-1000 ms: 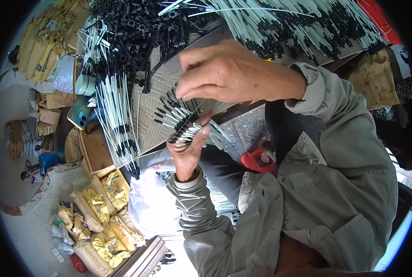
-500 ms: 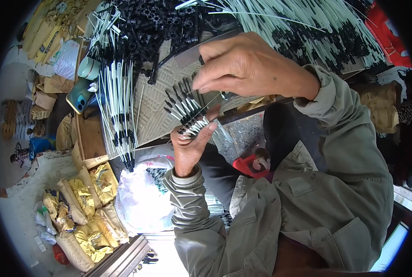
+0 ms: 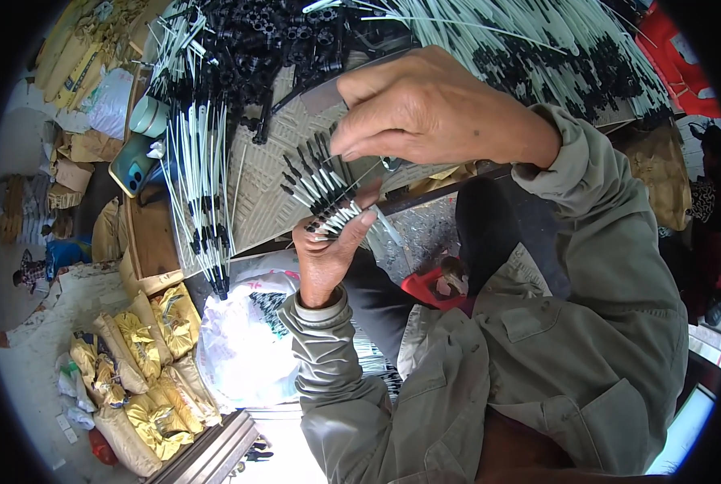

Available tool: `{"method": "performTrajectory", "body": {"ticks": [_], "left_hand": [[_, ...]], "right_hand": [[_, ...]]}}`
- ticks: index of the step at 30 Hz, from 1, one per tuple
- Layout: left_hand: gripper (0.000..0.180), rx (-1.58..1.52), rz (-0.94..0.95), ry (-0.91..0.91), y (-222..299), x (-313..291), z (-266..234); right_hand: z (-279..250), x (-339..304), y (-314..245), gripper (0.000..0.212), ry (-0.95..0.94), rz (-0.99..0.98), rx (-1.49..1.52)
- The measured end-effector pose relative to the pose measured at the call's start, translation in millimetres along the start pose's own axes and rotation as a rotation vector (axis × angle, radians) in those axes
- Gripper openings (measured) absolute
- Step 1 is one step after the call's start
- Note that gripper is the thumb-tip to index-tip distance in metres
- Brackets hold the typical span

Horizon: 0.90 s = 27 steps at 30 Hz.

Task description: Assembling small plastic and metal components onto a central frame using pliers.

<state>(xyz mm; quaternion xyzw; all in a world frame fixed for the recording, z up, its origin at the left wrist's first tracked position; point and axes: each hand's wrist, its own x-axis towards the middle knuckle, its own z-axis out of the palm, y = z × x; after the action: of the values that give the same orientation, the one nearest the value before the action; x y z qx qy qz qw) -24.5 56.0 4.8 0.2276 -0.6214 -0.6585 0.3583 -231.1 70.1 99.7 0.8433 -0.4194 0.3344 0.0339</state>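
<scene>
My left hand (image 3: pixel 324 262) is closed around a fanned bunch of thin white sticks with black tips and black bands (image 3: pixel 321 189), the tips pointing up and away from me. Just above and to the right, my right hand (image 3: pixel 417 113) is closed in a pinch, its fingertips at the black tips of the fan. What the fingertips pinch is hidden. A thin pale line runs from below the right hand down toward the fan. Both hands are over the near edge of the patterned work board (image 3: pixel 267 181).
Bundled pale strips with black ends (image 3: pixel 203 177) lie at the left, and a large heap of such strips (image 3: pixel 530 48) at the far right. Black plastic parts (image 3: pixel 284 36) are piled between them. A phone (image 3: pixel 134 165), plastic bag (image 3: pixel 243 347), yellow packages (image 3: pixel 146 347) and red object (image 3: pixel 433 286) are around.
The whole view has shifted slightly, moving things a little left. Both hands keep nearly the same pose, the left still on the bunch, the right still at the tips.
</scene>
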Motion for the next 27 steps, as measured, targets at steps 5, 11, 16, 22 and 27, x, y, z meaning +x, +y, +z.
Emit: {"method": "performTrajectory", "body": {"ticks": [5, 11, 16, 22, 27], "left_hand": [[0.023, -0.002, -0.002, -0.008, 0.6, 0.4, 1.7], [0.024, 0.042, 0.022, 0.068, -7.1, -3.0, -0.6], [0.026, 0.042, -0.046, 0.044, -4.7, -1.0, -2.7], [0.026, -0.036, -0.068, 0.063, -6.7, -1.9, -3.7], [0.025, -0.044, -0.04, 0.054, -9.1, -1.4, -3.8]], "right_hand": [[-1.7, 5.9, -3.8, 0.007, -0.059, 0.011, 0.022], [-1.0, 10.1, -6.7, 0.014, -0.249, 0.289, 0.403], [1.5, 10.9, 2.3, 0.02, -0.279, 0.261, 0.551], [3.1, 12.9, 3.1, 0.018, -0.287, 0.234, 0.522], [22.4, 6.4, 4.9, 0.014, -0.132, 0.208, 0.597]]}}
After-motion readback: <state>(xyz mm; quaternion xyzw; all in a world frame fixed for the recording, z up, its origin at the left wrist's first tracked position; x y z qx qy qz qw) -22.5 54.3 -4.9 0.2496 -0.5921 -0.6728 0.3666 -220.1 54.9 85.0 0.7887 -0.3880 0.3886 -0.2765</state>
